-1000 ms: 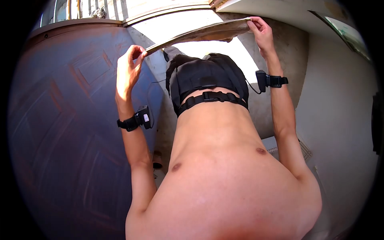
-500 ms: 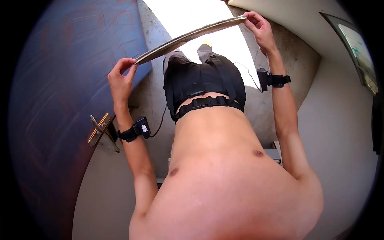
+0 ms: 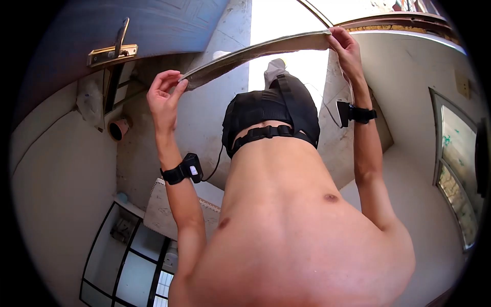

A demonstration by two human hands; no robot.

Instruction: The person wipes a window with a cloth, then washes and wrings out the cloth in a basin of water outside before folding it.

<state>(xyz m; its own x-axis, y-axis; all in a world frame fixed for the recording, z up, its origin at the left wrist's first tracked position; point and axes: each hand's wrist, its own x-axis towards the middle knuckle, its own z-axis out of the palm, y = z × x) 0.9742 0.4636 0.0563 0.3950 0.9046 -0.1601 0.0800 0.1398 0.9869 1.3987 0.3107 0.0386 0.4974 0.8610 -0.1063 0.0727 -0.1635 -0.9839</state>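
Note:
A greyish-brown cloth [image 3: 245, 55] is stretched between my two hands, high in the view beyond my legs. My left hand [image 3: 168, 94] pinches its left end between thumb and fingers. At the other end, a little higher, my right hand [image 3: 347, 48] grips the cloth's corner. The upper edge is taut and slightly curved, and the lower edge hangs loose. Each wrist carries a black strap with a small box and a cable.
At the upper left is a blue door [image 3: 169, 25] with a metal handle [image 3: 118, 51]. A reddish pot [image 3: 119, 129] stands by the left wall. A patterned board or table [image 3: 162, 207] lies lower left. A framed panel [image 3: 458, 148] is on the right wall.
The view has turned, so the door has shifted up and left, and its handle, the pot and the left wall now show. Both hands still hold the cloth stretched.

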